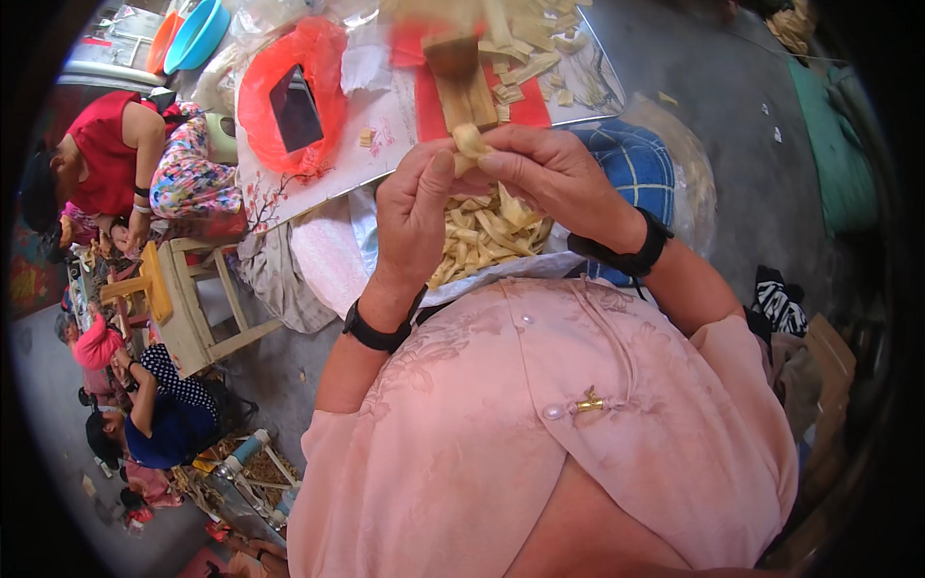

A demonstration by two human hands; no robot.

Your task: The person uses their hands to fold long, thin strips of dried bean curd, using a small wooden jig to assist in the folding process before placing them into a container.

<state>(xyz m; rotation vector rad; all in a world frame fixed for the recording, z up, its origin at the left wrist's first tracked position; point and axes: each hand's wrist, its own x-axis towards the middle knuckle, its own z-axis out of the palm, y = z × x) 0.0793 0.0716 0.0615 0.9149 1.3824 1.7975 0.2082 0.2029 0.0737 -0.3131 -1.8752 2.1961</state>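
Note:
My left hand [412,210] and my right hand [547,171] meet in front of my chest, both pinching one small pale yellow strip [469,142] between the fingertips. Each wrist wears a black band. Directly below the hands lies a heap of similar pale yellow strips [487,239] on a white plastic sheet [332,255] across my lap. Beyond the hands a wooden block [462,82] stands on a red board [432,106], with more cut strips [530,53] scattered beside it.
A red plastic bag [265,96] holding a dark phone [295,108] lies on the white tabletop [385,149]. Blue and orange basins [193,34] sit far left. A person in red [106,159] sits by a wooden stool [188,308]; other people crouch lower left. Blue checked cloth [636,164] is right.

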